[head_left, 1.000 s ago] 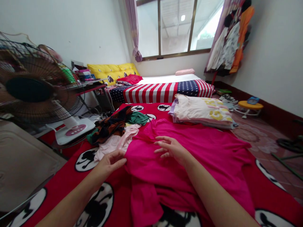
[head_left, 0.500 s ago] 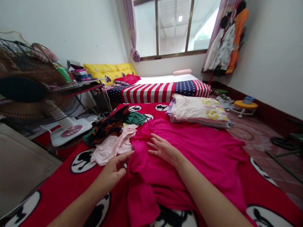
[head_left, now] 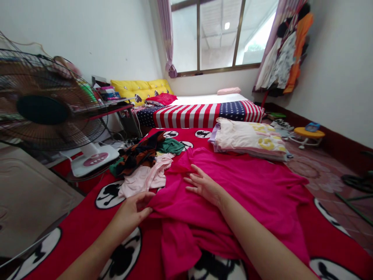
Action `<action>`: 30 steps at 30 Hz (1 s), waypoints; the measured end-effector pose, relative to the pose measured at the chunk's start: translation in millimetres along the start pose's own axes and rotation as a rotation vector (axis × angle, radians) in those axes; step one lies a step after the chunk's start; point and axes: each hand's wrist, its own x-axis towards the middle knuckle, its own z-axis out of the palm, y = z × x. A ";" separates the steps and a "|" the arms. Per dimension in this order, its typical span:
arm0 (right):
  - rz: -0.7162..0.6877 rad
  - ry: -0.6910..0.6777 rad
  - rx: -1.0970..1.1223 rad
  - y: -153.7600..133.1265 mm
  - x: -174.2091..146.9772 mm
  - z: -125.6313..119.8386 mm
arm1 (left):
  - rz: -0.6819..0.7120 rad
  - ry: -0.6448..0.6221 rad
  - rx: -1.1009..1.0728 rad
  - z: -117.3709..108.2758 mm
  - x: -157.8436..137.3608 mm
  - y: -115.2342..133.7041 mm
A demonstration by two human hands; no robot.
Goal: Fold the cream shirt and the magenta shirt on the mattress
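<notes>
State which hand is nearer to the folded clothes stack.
Right. The right hand, over the magenta shirt, is left and in front of the folded clothes stack; the left hand is farther left, at the shirt's edge.

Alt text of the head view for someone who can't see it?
Left hand pinches the edge of a magenta shirt on a red blanket; right hand, open, is over the shirt. Beyond lie folded clothes and a loose pile.

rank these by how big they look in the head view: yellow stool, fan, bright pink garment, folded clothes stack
1. Bright pink garment, partly hidden by the right arm
2. Fan, cut off by the left edge
3. Folded clothes stack
4. Yellow stool
</notes>
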 end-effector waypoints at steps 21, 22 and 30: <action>-0.459 0.413 -0.307 -111.2 46.7 7.3 | 0.445 0.114 0.167 39.7 5.3 105.8; -0.473 0.442 -0.302 -111.1 44.7 -1.3 | 0.456 0.072 0.188 47.7 3.7 109.6; -0.539 0.702 -0.396 -74.4 19.6 -74.9 | 0.538 -0.209 0.393 117.9 -9.5 101.1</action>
